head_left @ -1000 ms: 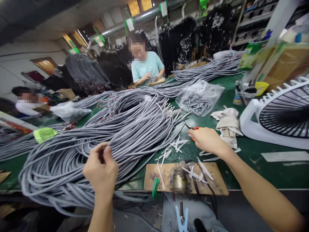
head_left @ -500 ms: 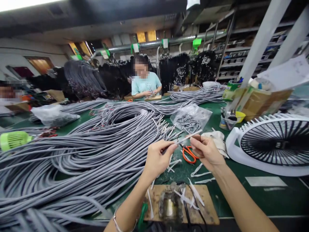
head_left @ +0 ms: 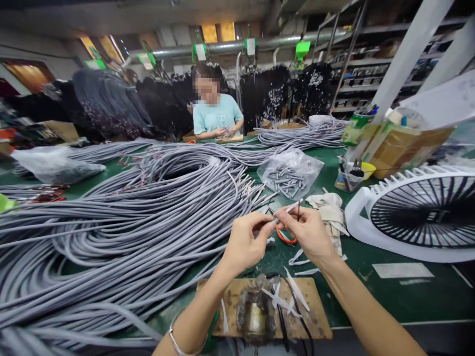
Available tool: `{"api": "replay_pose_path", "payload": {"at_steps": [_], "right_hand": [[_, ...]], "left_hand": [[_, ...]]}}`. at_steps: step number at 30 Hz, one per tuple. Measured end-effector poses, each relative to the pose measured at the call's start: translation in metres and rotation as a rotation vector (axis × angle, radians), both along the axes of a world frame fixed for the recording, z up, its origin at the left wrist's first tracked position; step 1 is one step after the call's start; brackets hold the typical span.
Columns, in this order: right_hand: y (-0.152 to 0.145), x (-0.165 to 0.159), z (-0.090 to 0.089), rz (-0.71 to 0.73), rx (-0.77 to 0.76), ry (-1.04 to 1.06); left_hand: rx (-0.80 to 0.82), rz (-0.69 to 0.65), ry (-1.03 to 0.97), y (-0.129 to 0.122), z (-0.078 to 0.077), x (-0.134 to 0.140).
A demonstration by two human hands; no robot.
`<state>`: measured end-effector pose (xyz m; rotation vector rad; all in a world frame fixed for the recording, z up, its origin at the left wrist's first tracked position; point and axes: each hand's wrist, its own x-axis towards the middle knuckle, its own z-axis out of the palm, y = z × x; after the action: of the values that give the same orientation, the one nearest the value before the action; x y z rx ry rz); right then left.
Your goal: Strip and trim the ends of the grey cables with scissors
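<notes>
Between my two hands is a thin grey cable with a pale end (head_left: 295,205), slanting up to the right. My left hand (head_left: 245,242) pinches its lower part, fingers curled. My right hand (head_left: 311,232) grips it close by, thumb and fingertips pressed together, and the pale tip sticks out above them. A thin dark strand shows at my right fingers; what it is, I cannot tell. Just below the fingertips lie scissors with orange handles (head_left: 286,239), partly hidden. Left of my hands spreads a large coil of grey cables (head_left: 148,247), several pale ends pointing at them.
A wooden board (head_left: 319,316) with a metal pot-like device (head_left: 256,314) and white strips lies in front of me. Beyond my hands are a clear bag of short grey pieces (head_left: 287,178) and a cloth glove (head_left: 330,210). A white fan (head_left: 356,227) stands right. Across the table sits a person (head_left: 218,116).
My right hand has moved left along the cable, close to my left hand, covering more of it and the scissors. The view has shifted slightly.
</notes>
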<state>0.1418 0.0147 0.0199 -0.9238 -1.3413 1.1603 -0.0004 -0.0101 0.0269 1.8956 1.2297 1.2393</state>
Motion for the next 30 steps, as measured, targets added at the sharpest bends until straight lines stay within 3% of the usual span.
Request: {"api": "replay_pose_path", "payload": {"at_steps": [7,11,16,25,30], "right_hand": [[-0.004,-0.009,-0.005,-0.159,0.1,-0.005],[-0.01,-0.006,-0.002,-0.337,0.247,-0.278],[-0.022,-0.013,-0.002,-0.241,0.459,-0.63],[-0.021,-0.016,-0.007,-0.305,0.536,-0.669],[-0.02,-0.015,-0.005,-0.195,0.429,-0.611]], "left_hand": [[-0.027,0.012,-0.139,-0.012,-0.012,-0.004],[0.002,0.113,-0.209,-0.012,-0.015,-0.008],[-0.046,0.145,-0.337,-0.009,-0.016,-0.01],[0.007,0.147,-0.279,-0.012,-0.016,-0.009],[0.067,0.185,-0.166,-0.012,-0.015,-0.009]]}}
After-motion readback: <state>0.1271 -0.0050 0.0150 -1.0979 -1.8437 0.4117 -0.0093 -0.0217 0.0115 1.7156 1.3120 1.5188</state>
